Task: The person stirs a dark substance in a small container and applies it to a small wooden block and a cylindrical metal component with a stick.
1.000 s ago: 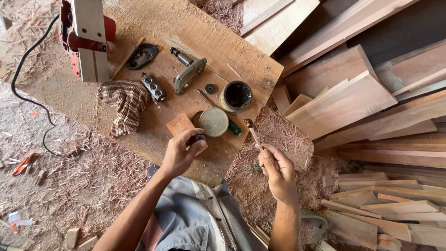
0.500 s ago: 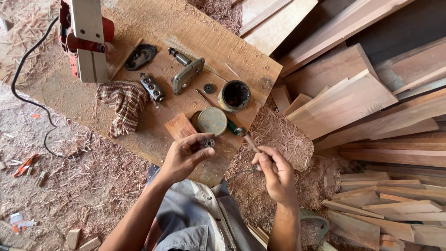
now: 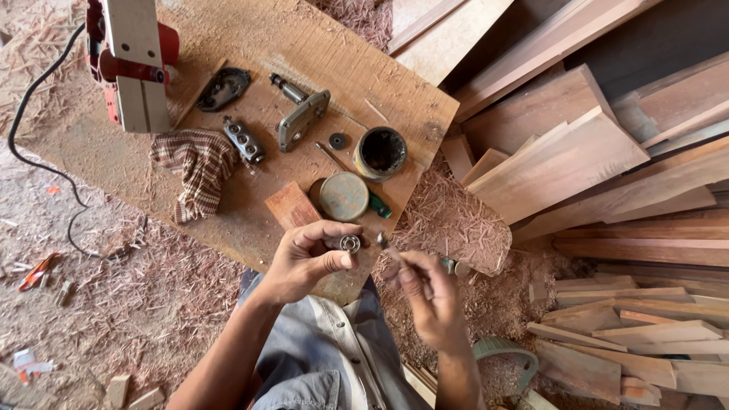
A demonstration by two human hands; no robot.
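Bearing [image 3: 350, 243] sits pinched in my left hand [image 3: 307, 258], just below the round tin lid [image 3: 343, 196]. I judge it small, hard, heavy for its size, maybe greasy; grip the outer ring. Right of it, my right hand [image 3: 425, 292] fingers close on a thin stick [image 3: 387, 244].

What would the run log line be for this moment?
left hand: holds bearing | right hand: holds thin stick near it | board: open tin, lid
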